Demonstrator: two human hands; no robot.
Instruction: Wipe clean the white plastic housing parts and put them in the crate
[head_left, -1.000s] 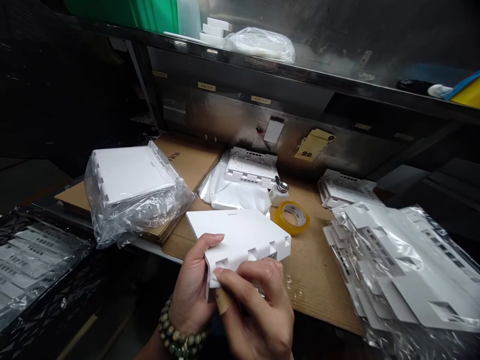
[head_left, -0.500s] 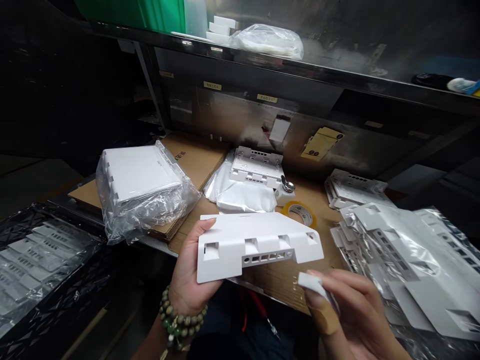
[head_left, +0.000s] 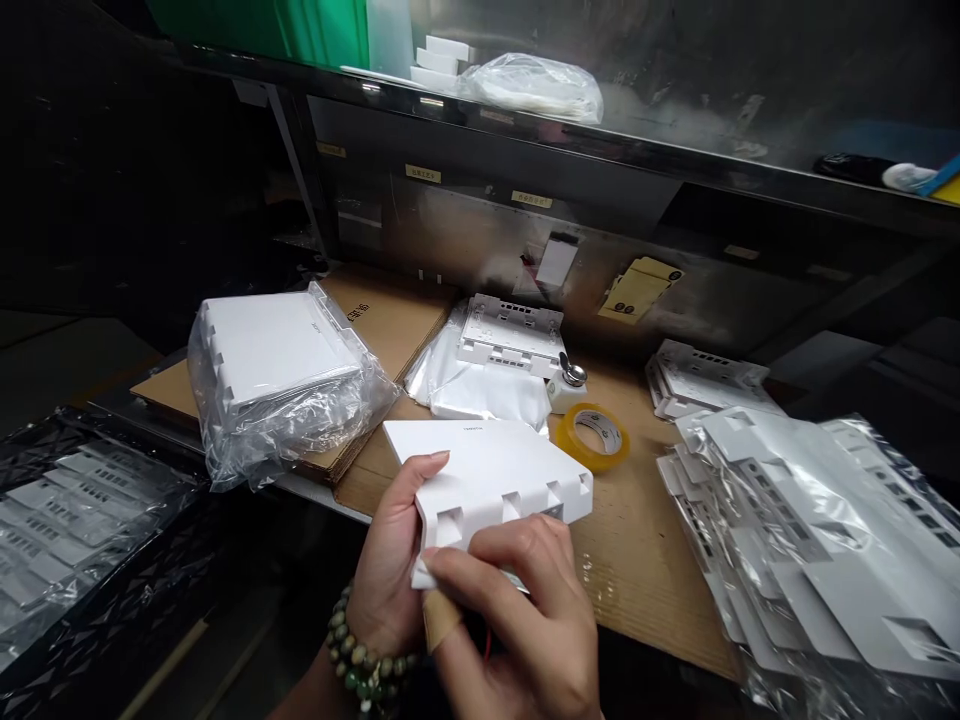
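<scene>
A flat white plastic cover (head_left: 491, 470) with notched slots along its near edge is held over the front of the cardboard-topped bench (head_left: 645, 560). My left hand (head_left: 394, 565), with a bead bracelet at the wrist, grips its left corner, thumb on top. My right hand (head_left: 517, 620) is closed against the cover's near edge from below, its taped forefinger pressing the front left corner. Whether something small lies under those fingers is hidden.
A bagged stack of white covers (head_left: 277, 365) lies left on flat cardboard. A yellow tape roll (head_left: 592, 435), a small metal-capped bottle (head_left: 568, 383) and a white base part (head_left: 512, 335) sit behind. Bagged white parts (head_left: 810, 540) fill the right. A black crate (head_left: 82, 530) stands lower left.
The cover was tilted up with its slotted edge facing me and the right hand away at the right holding a small white piece; now the cover lies flatter and the right hand presses its near edge.
</scene>
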